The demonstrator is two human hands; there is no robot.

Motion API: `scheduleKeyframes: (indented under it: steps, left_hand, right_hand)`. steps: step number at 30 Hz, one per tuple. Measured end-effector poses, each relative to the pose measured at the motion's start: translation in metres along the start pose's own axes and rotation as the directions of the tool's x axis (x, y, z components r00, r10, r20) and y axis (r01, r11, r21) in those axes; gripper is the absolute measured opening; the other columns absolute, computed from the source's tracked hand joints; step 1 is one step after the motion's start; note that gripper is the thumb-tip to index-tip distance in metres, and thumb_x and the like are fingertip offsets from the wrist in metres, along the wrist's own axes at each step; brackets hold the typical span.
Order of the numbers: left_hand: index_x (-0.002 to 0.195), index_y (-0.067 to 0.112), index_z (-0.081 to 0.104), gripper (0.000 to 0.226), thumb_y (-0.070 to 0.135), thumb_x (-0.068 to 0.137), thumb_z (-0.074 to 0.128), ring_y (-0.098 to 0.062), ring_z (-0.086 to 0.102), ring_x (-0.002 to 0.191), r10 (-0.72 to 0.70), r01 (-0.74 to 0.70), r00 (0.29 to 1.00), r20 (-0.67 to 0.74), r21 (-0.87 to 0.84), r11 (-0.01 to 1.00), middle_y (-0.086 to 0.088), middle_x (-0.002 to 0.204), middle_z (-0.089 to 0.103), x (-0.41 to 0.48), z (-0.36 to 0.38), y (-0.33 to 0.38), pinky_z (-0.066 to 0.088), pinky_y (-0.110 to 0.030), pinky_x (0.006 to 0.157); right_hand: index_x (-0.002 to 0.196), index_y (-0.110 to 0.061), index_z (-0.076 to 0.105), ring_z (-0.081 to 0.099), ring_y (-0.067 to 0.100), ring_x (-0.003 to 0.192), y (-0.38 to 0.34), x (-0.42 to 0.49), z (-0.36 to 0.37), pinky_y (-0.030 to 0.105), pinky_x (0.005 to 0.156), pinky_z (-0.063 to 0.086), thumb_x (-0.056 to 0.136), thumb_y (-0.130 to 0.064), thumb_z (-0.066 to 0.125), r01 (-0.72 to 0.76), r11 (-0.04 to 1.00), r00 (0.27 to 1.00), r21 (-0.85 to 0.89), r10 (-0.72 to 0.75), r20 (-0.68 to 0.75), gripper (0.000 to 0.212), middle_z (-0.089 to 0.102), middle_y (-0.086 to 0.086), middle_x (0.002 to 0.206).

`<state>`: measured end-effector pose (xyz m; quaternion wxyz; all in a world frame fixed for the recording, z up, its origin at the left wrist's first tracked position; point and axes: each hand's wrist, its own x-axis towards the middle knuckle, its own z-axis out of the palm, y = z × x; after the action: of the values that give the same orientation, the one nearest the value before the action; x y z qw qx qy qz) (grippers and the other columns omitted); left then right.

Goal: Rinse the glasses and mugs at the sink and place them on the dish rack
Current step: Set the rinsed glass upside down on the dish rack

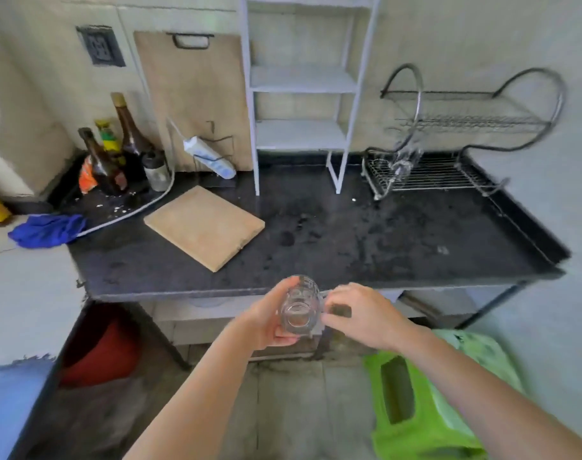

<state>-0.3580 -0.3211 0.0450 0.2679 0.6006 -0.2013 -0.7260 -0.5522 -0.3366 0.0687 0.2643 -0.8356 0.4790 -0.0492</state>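
In the head view, a clear glass mug (297, 307) is held in the lower centre of the frame, in front of the near edge of the black table (349, 240) and above the floor. Its open mouth is turned toward the camera. The mug is gripped by the left hand (269, 322), with the thumb over its top and the fingers (284, 340) curled under it. The right hand (359, 313) is set against the mug's right side, where its curled fingers close on the mug; the blur there hides the exact hold.

The dish rack (432, 174) is seen at the upper right, on the far right corner of the table, well apart from the mug. A clear glass (404, 162) is seen lying on its lower tier.

A wooden board (205, 227) lies flat on the table left of centre. A white shelf (302, 81) stands at the upper centre. Bottles (130, 127) are grouped at the upper left, and a blue cloth (47, 229) lies at the left edge. A green stool (412, 410) is seen on the floor at the lower right.
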Motion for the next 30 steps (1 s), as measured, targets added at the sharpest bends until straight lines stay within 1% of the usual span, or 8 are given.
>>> scheduleKeyframes:
  steps: [4, 7, 14, 17, 21, 25, 27, 30]
  left_hand:
    - [0.097, 0.012, 0.059, 0.055, 0.065, 0.082, 0.049, -0.018, 0.057, 0.057, -0.102, 0.089, 0.988, 0.114, 0.115, 0.989, -0.010, 0.077, 0.068, 0.042, 0.074, 0.029, 0.053, -0.030, 0.068]
    - [0.104, 0.011, 0.055, 0.047, 0.054, 0.086, 0.050, -0.015, 0.044, 0.049, -0.100, 0.076, 0.989, 0.106, 0.210, 0.975, -0.003, 0.066, 0.054, 0.071, 0.125, 0.055, 0.049, -0.030, 0.066]
    - [0.119, 0.017, 0.057, 0.041, 0.048, 0.093, 0.047, -0.020, 0.056, 0.083, 0.010, -0.023, 0.999, 0.035, 0.402, 0.915, -0.008, 0.098, 0.058, 0.143, 0.211, 0.115, 0.050, -0.034, 0.077]
    - [0.102, 0.020, 0.056, 0.025, 0.041, 0.095, 0.044, -0.021, 0.054, 0.087, 0.049, -0.070, 0.997, 0.056, 0.472, 0.879, -0.005, 0.097, 0.056, 0.182, 0.233, 0.143, 0.047, -0.031, 0.073]
    - [0.080, 0.018, 0.056, 0.020, 0.029, 0.094, 0.047, -0.017, 0.040, 0.062, 0.200, -0.165, 0.980, -0.003, 0.552, 0.817, -0.008, 0.075, 0.054, 0.241, 0.250, 0.184, 0.034, -0.030, 0.067]
    - [0.133, 0.020, 0.051, 0.037, 0.030, 0.099, 0.042, -0.023, 0.061, 0.088, 0.419, -0.279, 0.908, 0.009, 0.759, 0.588, -0.007, 0.116, 0.064, 0.282, 0.257, 0.230, 0.044, -0.028, 0.073]
    - [0.141, 0.017, 0.042, 0.045, 0.031, 0.098, 0.042, -0.029, 0.063, 0.099, 0.483, -0.288, 0.876, 0.008, 0.812, 0.508, -0.014, 0.125, 0.060, 0.303, 0.260, 0.249, 0.049, -0.033, 0.075]
    - [0.145, 0.010, 0.034, 0.051, 0.028, 0.098, 0.041, -0.031, 0.044, 0.129, 0.545, -0.283, 0.838, 0.014, 0.866, 0.413, -0.013, 0.146, 0.041, 0.326, 0.266, 0.271, 0.039, -0.042, 0.105]
  right_hand:
    - [0.062, -0.029, 0.049, 0.044, 0.003, 0.058, 0.068, -0.025, -0.043, 0.021, 0.059, 0.036, 0.089, -0.037, 0.062, -0.159, 0.972, 0.977, 0.171, 0.179, -0.112, 0.031, 0.049, -0.006, 0.060]
    - [0.065, -0.022, 0.051, 0.054, 0.014, 0.060, 0.116, -0.036, -0.068, 0.030, 0.060, 0.042, 0.092, -0.035, 0.059, -0.259, 0.907, 0.921, 0.331, 0.336, -0.200, 0.032, 0.049, -0.006, 0.059]
    - [0.069, -0.010, 0.052, 0.062, 0.024, 0.069, 0.200, -0.013, -0.114, 0.042, 0.070, 0.051, 0.095, -0.037, 0.053, -0.349, 0.837, 0.819, 0.423, 0.491, -0.297, 0.038, 0.068, 0.010, 0.078]
    - [0.063, -0.015, 0.051, 0.062, 0.023, 0.065, 0.235, 0.015, -0.131, 0.041, 0.068, 0.051, 0.093, -0.040, 0.054, -0.387, 0.803, 0.768, 0.454, 0.553, -0.323, 0.039, 0.069, 0.007, 0.074]
    - [0.070, -0.005, 0.055, 0.062, 0.025, 0.066, 0.280, 0.060, -0.154, 0.043, 0.068, 0.052, 0.093, -0.041, 0.053, -0.417, 0.776, 0.711, 0.473, 0.603, -0.362, 0.042, 0.066, 0.008, 0.071]
    - [0.075, 0.001, 0.055, 0.063, 0.030, 0.069, 0.318, 0.104, -0.176, 0.043, 0.069, 0.049, 0.094, -0.042, 0.051, -0.428, 0.767, 0.666, 0.477, 0.625, -0.407, 0.047, 0.064, 0.016, 0.073]
    - [0.075, 0.001, 0.055, 0.063, 0.030, 0.070, 0.335, 0.126, -0.187, 0.043, 0.068, 0.049, 0.094, -0.041, 0.050, -0.431, 0.758, 0.644, 0.489, 0.638, -0.423, 0.047, 0.064, 0.015, 0.073]
    - [0.075, 0.000, 0.055, 0.063, 0.030, 0.068, 0.357, 0.155, -0.201, 0.041, 0.066, 0.049, 0.094, -0.041, 0.050, -0.447, 0.746, 0.616, 0.494, 0.657, -0.435, 0.046, 0.064, 0.013, 0.071]
